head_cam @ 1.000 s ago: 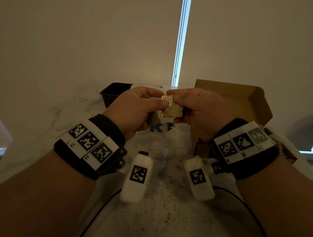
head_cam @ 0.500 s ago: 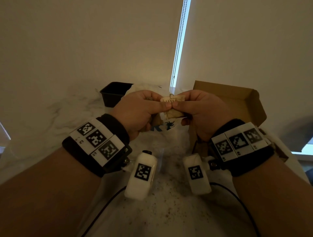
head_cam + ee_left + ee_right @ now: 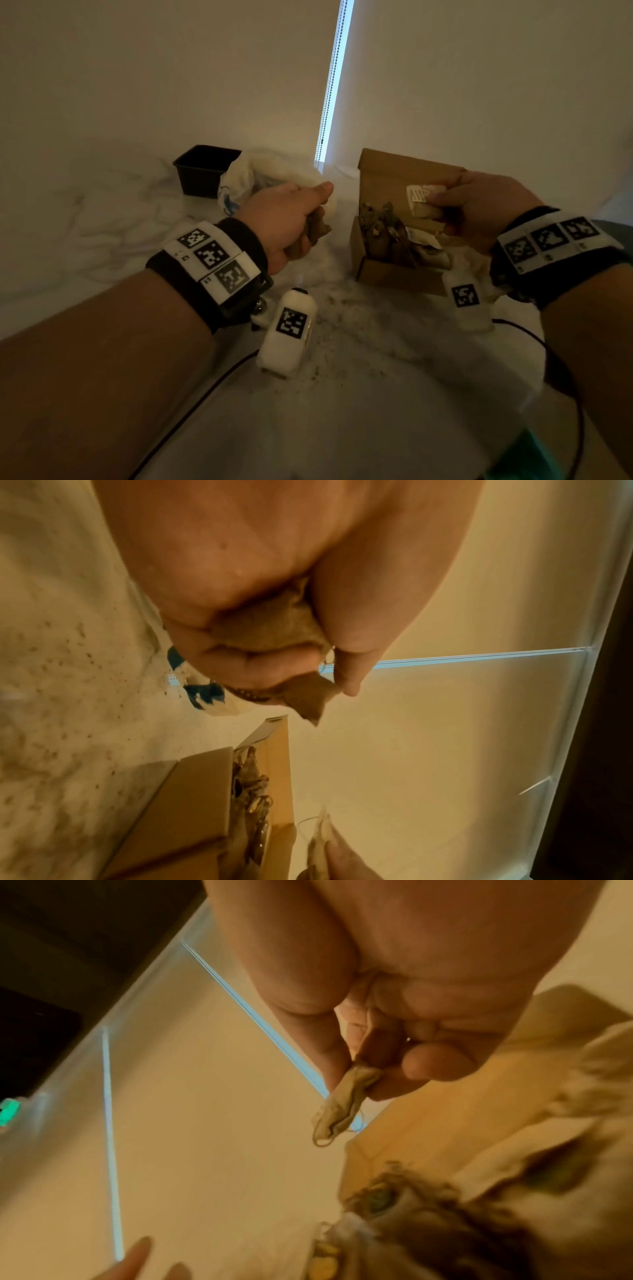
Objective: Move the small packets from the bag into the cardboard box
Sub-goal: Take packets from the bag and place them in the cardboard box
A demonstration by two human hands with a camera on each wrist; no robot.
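My right hand (image 3: 479,205) pinches a pale packet with a white label (image 3: 423,202) over the open cardboard box (image 3: 383,274); the right wrist view shows the same packet (image 3: 342,1104) hanging from thumb and fingers. Several small packets (image 3: 387,229) lie inside the box. My left hand (image 3: 291,222) grips brown burlap packets (image 3: 317,228) in its curled fingers, in front of the white plastic bag (image 3: 246,178). In the left wrist view the brown packets (image 3: 274,631) sit in the palm with a corner sticking out.
A black plastic tub (image 3: 202,169) stands behind the bag at the back left. The marble tabletop (image 3: 342,394) carries scattered crumbs in front of the box. A bead cord (image 3: 330,85) hangs at the blind gap behind.
The hands, which together held one labelled packet at the centre, have parted. The right hand carried that packet rightward over the box; the left moved left and down with brown packets.
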